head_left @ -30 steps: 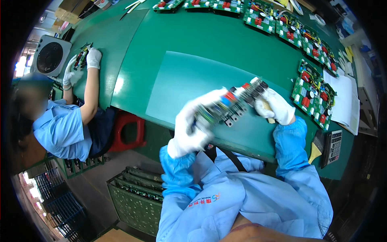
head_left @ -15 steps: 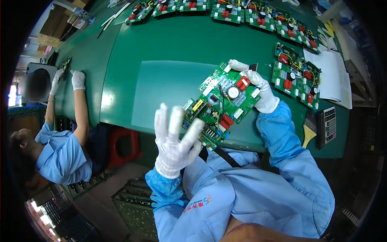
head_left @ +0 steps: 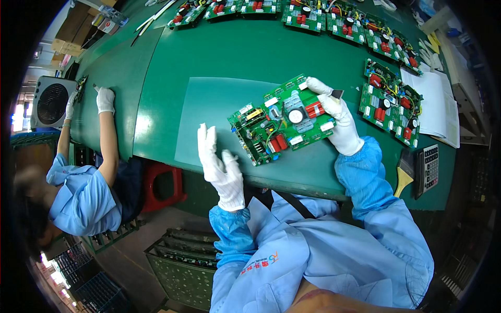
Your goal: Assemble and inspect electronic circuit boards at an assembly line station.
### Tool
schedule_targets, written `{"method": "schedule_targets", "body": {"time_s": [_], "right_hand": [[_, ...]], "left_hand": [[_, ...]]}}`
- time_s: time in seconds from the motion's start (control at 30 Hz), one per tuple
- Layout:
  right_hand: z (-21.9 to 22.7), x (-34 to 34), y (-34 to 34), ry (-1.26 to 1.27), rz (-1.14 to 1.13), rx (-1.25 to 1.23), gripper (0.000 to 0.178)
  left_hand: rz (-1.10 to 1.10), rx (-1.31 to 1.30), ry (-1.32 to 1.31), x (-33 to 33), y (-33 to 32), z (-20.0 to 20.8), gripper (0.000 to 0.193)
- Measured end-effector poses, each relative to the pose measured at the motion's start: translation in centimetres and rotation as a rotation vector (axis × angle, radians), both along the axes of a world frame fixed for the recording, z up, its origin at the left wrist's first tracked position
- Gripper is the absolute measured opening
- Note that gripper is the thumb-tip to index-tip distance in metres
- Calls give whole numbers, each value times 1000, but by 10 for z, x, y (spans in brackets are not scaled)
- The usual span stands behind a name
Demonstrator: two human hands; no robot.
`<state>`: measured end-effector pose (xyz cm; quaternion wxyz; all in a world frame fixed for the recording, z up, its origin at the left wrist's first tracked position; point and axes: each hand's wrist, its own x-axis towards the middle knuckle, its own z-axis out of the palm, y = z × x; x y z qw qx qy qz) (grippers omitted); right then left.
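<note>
A green circuit board (head_left: 308, 136) with red capacitors, a round white-topped part and yellow and black wires is gripped at its right edge by my gloved right hand (head_left: 342, 122). It is tilted above a pale translucent sheet (head_left: 198, 104) on the green table. A small dark flat piece (head_left: 338, 94) with a light edge shows by the fingers of that hand; how it is held I cannot make out. My gloved left hand (head_left: 222, 169) is raised just left of the board, fingers apart, holding nothing.
Several similar boards (head_left: 304, 21) line the far edge, and more (head_left: 389, 104) lie at right. Beside them are an open notebook (head_left: 433, 101), a brush (head_left: 404, 175) and a calculator (head_left: 428, 169). A co-worker (head_left: 86, 195) sits at left, near a red stool (head_left: 162, 188) and a fan (head_left: 52, 101).
The board has turned to lie more level and now shows its full width. My left hand has drawn away from its left side, and its fingers have turned.
</note>
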<state>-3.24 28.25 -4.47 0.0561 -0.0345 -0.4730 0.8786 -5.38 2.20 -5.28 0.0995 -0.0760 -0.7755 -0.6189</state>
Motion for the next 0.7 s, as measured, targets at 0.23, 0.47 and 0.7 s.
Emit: {"method": "schedule_targets", "body": {"time_s": [0.23, 0.47, 0.7], "right_hand": [[13, 0, -21, -55, -45, 182, 49], [15, 1, -22, -43, -96, 320, 48], [6, 3, -21, -72, -92, 291, 53]], "left_hand": [[0, -471, 411, -7, 44, 34, 31], [-51, -347, 215, -12, 60, 19, 22], [-140, 199, -190, -11, 56, 25, 54]]}}
